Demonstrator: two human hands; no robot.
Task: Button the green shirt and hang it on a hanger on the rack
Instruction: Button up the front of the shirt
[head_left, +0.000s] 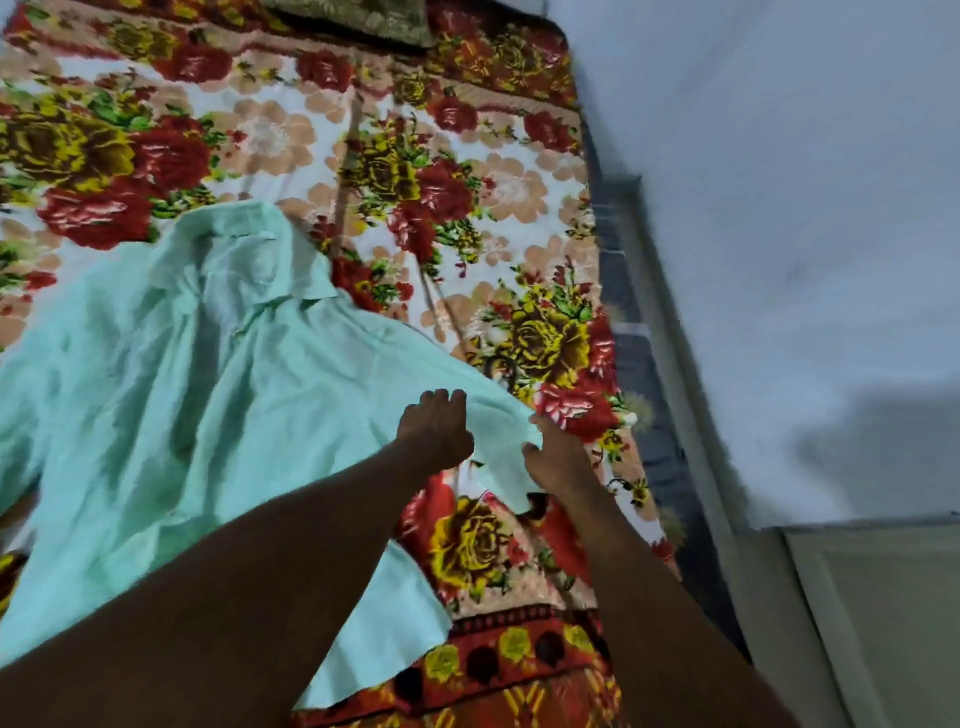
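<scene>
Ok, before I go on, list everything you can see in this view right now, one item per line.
green shirt: one, pale mint green, spread on the bed with its collar toward the far end, the near right sleeve at the hands.
floral blanket: one, red and yellow flowers on white and peach, covering the bed under the shirt.
pillow: one, dark olive, at the far end of the bed, partly cut off.
mattress edge: one, dark blue-grey, along the bed's right side.
wall: pale grey, right of the bed.
hanger, rack: none in view.
left hand: one, fingers curled on the shirt sleeve.
right hand: one, at the sleeve's edge; its grip is unclear.
</scene>
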